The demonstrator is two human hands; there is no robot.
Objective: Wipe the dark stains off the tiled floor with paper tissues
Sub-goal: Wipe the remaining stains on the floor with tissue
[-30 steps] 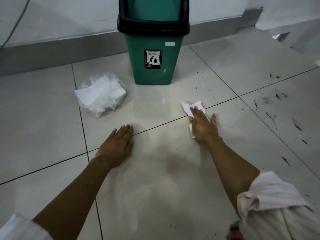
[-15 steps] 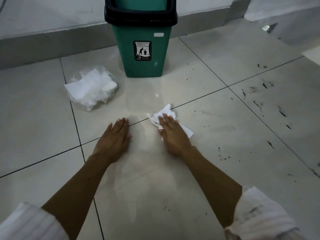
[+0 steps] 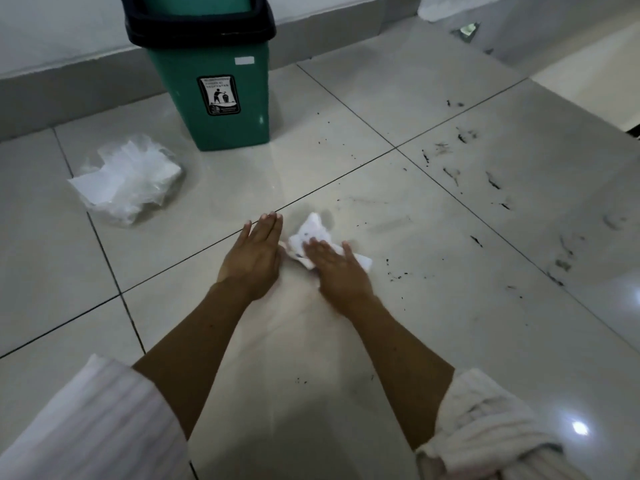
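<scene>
We see one green bin [image 3: 221, 98], and in front of it two hands flat on the tiled floor [image 3: 450, 323]: our left hand [image 3: 254, 256] rests bare, fingers straight, while our right hand [image 3: 337, 270] presses one crumpled tissue [image 3: 313, 233] down just beside it. One plastic pack of tissues [image 3: 126, 178] lies left of the bin, and many dark stains [image 3: 491, 181] scatter to its right.

Large pale glossy tiles [image 3: 467, 334] cover the floor, split by thin dark grout lines [image 3: 104, 251] that run at a slant. A white wall [image 3: 59, 26] rises at the back above a grey skirting band [image 3: 79, 88]. A green bin [image 3: 221, 98] with a black rim stands just in front of the skirting. A bright spot of light [image 3: 579, 427] reflects off the tile low on the right.
</scene>
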